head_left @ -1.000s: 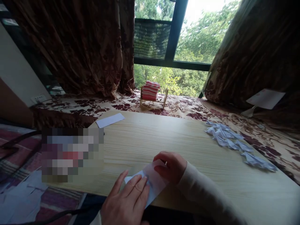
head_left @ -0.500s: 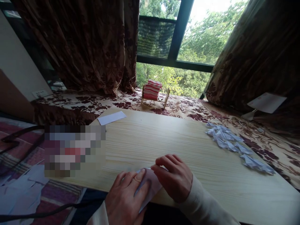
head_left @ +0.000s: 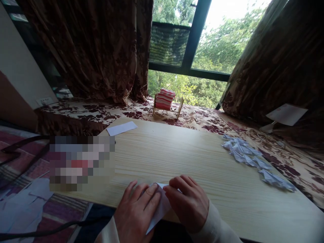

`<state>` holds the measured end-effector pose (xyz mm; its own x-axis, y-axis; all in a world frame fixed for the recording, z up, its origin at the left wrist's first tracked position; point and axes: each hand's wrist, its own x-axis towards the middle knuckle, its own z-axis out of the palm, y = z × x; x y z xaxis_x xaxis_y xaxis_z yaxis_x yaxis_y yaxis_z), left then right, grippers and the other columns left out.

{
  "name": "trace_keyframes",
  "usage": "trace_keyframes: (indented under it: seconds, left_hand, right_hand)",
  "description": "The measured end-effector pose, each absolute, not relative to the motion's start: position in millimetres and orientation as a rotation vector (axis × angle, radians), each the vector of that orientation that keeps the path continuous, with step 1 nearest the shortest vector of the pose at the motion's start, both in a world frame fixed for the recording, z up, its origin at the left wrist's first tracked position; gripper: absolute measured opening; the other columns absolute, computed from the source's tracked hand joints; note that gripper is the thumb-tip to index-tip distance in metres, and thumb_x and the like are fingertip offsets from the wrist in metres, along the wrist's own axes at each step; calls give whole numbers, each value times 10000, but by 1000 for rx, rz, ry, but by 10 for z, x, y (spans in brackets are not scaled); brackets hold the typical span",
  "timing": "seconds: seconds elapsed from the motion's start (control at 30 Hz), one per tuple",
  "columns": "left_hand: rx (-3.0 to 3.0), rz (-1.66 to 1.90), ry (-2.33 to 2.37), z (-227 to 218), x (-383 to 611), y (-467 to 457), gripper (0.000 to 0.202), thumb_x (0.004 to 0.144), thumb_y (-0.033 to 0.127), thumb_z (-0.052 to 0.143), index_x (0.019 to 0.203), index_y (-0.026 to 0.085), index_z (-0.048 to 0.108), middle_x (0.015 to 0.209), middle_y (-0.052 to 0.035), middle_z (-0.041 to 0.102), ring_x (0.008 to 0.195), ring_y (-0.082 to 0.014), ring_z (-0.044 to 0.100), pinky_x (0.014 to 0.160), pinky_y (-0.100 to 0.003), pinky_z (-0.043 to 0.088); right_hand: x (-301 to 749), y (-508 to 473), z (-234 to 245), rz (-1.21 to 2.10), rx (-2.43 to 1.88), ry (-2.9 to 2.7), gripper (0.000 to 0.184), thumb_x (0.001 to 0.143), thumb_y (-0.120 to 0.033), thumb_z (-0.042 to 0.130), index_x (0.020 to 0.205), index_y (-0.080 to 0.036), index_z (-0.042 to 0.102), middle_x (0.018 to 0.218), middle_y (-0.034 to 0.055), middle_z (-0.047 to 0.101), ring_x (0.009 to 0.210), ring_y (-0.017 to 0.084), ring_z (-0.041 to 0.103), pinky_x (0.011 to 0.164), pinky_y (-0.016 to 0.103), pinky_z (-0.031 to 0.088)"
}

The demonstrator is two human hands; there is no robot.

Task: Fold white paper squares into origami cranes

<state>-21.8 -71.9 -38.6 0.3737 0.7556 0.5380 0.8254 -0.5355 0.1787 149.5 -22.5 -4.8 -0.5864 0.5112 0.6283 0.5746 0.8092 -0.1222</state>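
Observation:
A folded white sheet of paper (head_left: 161, 206) lies at the near edge of the table, partly covered by both hands. My left hand (head_left: 138, 206) rests flat on its left side with the fingers stretched out, pressing it down. On the right, my right hand (head_left: 188, 200) is closed, with thumb and fingers pinched at the paper's upper right edge. The pinched edge is mostly hidden behind the fingers.
Several folded white paper pieces (head_left: 243, 152) lie along the table's (head_left: 177, 148) right side. A flat white paper strip (head_left: 122, 128) lies at the far left. Loose paper sheets (head_left: 25, 202) are at left, beside a blurred patch. Striped cloths (head_left: 165, 98) sit on a small rack behind.
My right hand has moved slightly down, still pinching the paper. The fingers of my left hand lie closer together on it. The view has shifted slightly.

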Motion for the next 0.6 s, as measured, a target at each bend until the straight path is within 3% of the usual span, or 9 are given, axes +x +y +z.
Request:
trace_keyframes:
  seconds: [0.6]
  left_hand:
    - [-2572,-862,-1502,-310,-210,-764,439,704,197,488,1141,212,534,1178,-29,557,1044,-232,431,997,-444,176]
  right_hand:
    - [1571,-375,-124,3,-847,-2295,224,852,-135,409,788,-163,622,664,50,524,601,153,413,517,256,347]
